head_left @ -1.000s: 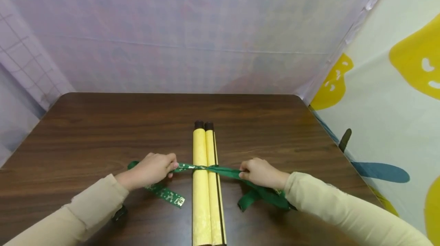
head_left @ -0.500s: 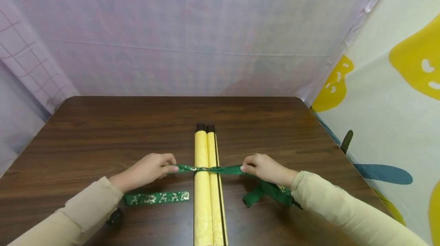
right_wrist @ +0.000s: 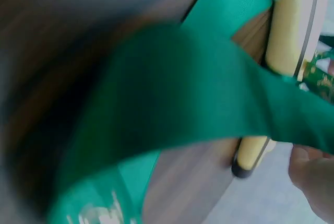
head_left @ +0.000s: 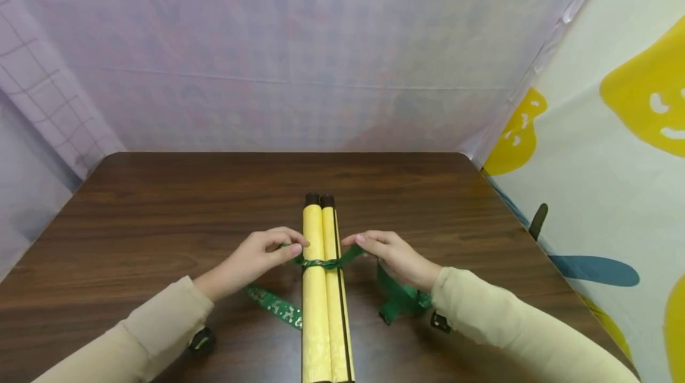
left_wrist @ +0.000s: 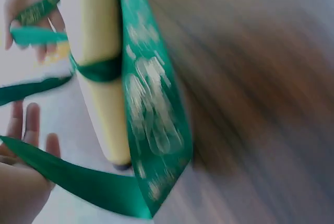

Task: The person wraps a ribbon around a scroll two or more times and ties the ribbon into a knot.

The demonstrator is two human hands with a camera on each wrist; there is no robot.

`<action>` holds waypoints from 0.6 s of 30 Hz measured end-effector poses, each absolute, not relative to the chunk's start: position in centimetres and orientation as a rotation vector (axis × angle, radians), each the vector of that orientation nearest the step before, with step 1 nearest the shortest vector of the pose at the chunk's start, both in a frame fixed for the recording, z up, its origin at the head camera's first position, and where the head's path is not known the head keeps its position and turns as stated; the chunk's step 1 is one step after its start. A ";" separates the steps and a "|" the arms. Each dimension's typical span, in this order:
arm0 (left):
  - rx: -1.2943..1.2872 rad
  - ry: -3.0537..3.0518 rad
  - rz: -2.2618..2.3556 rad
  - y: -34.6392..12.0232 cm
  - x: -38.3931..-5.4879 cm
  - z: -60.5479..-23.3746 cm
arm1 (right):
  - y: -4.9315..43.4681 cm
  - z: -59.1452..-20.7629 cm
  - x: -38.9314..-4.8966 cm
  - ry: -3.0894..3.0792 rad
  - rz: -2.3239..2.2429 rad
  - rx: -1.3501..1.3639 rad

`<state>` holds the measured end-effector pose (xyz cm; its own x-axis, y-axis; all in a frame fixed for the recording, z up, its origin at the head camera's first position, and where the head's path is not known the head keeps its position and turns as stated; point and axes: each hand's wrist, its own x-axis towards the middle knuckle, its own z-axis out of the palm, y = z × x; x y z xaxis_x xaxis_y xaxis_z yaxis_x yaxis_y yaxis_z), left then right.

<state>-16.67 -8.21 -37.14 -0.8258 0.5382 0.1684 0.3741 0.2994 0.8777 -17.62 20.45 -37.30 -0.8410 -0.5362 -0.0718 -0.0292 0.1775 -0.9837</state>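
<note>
Pinches with the left hand (head_left: 257, 257), between thumb and fingers, a long green cloth ribbon with gold print (head_left: 333, 264), just at the left of two long pale-yellow cylinders with dark end caps (head_left: 313, 317); pinches with the right hand (head_left: 398, 258) the same ribbon, just at the right of the cylinders; has in both hands only a little gap between the tips, taken by the ribbon; has the cylinders side by side, touching, lengthwise on the dark brown wood-grain tabletop (head_left: 187, 204); has the ribbon around their middle, twisted on top, rising to both sides; cannot tell the exact form of this twist, too small; has a gold-printed tail (head_left: 275, 307) below the left hand, reaching toward the cylinders, and a folded green tail (head_left: 398, 300) below the right hand; wears cream-coloured long sleeves (head_left: 163, 317); has behind the tabletop a pale violet-pink hanging cloth (head_left: 294, 44), and to the right a white cloth with yellow figures (head_left: 594, 204).
</note>
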 end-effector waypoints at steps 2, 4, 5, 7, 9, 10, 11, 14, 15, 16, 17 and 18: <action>0.875 2.320 1.642 -7.2 -16.7 -37.0 | 19.6 -37.4 -17.6 1.983 -1.801 -0.519; 0.908 2.245 1.711 -6.3 -16.8 -37.1 | 18.7 -37.5 -17.8 1.921 -1.883 -0.508; 0.926 2.202 1.744 -5.8 -16.9 -37.2 | 18.2 -37.6 -17.8 1.898 -1.918 -0.502; 0.954 2.113 1.802 -5.0 -17.1 -37.3 | 17.5 -37.6 -17.9 1.852 -1.979 -0.480; 0.980 2.052 1.827 -4.5 -17.3 -37.5 | 17.0 -37.7 -18.0 1.822 -2.012 -0.463; 0.985 2.030 1.831 -4.4 -17.4 -37.5 | 16.8 -37.7 -18.0 1.811 -2.023 -0.459; 0.987 2.017 1.829 -4.3 -17.4 -37.6 | 16.8 -37.8 -18.0 1.807 -2.031 -0.450; 0.987 2.050 1.777 -4.3 -17.5 -37.9 | 16.8 -38.1 -18.0 1.821 -2.026 -0.452; 0.979 2.062 1.761 -4.3 -17.5 -38.0 | 16.7 -38.2 -18.0 1.833 -2.017 -0.452; 0.966 2.071 1.746 -4.3 -17.6 -38.1 | 16.7 -38.3 -17.9 1.850 -2.003 -0.459; 0.955 2.074 1.733 -4.4 -17.5 -38.1 | 16.7 -38.4 -17.9 1.869 -1.989 -0.470; 0.942 2.073 1.723 -4.4 -17.5 -38.2 | 16.6 -38.5 -17.9 1.884 -1.975 -0.487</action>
